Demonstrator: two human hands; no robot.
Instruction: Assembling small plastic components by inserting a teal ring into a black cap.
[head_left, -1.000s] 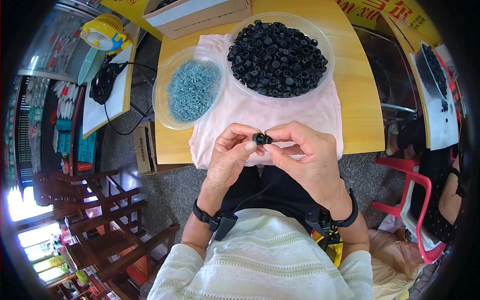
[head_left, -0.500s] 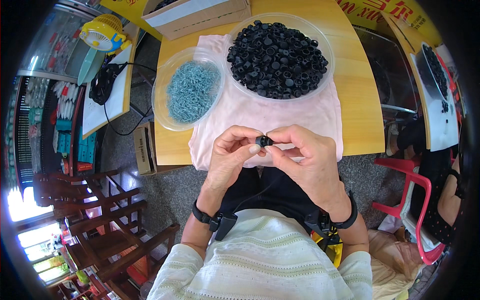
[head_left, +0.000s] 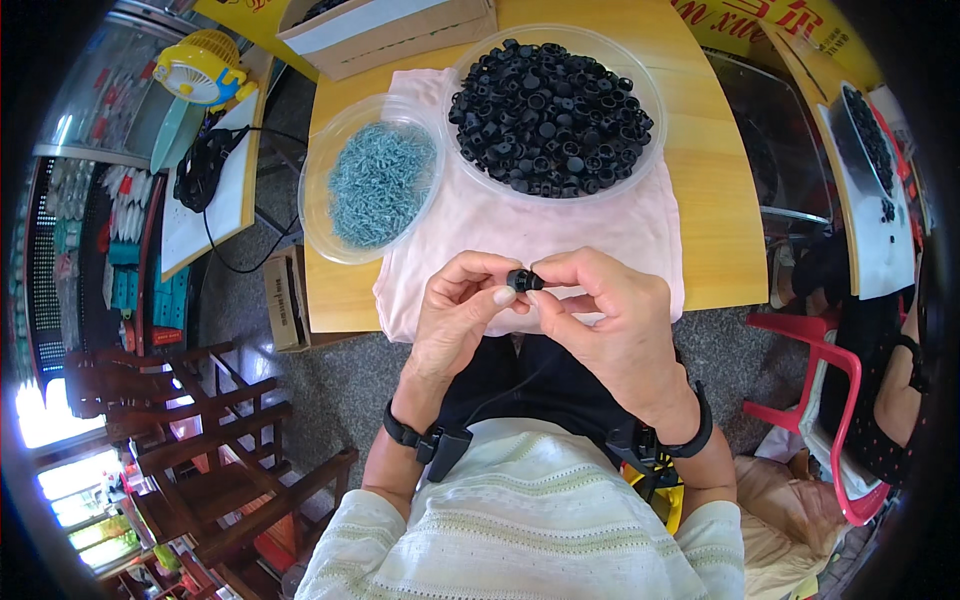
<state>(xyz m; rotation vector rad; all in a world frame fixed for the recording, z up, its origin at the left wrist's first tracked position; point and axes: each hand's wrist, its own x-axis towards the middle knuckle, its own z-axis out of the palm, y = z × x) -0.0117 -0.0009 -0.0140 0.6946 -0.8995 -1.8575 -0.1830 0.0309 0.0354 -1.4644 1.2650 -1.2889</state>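
Observation:
Between both hands, over the front edge of the pink cloth, I hold a small round black plastic part. My left hand pinches its left side between thumb and fingers. From the right, the thumb and forefinger of my right hand close on the same part; its finer shape is partly covered by the fingertips. Beyond the hands stands a wide clear tub heaped with similar black plastic parts. Left of it, a smaller clear bowl holds a pile of small silvery-blue screws.
The wooden table carries a cardboard box at the back. A yellow fan and a black cable are at left, above wooden chairs. On the right, another person sits on a red chair near a second table.
The hands stay nearly in place; the black part has turned slightly between the fingertips. The whole view has shifted a little.

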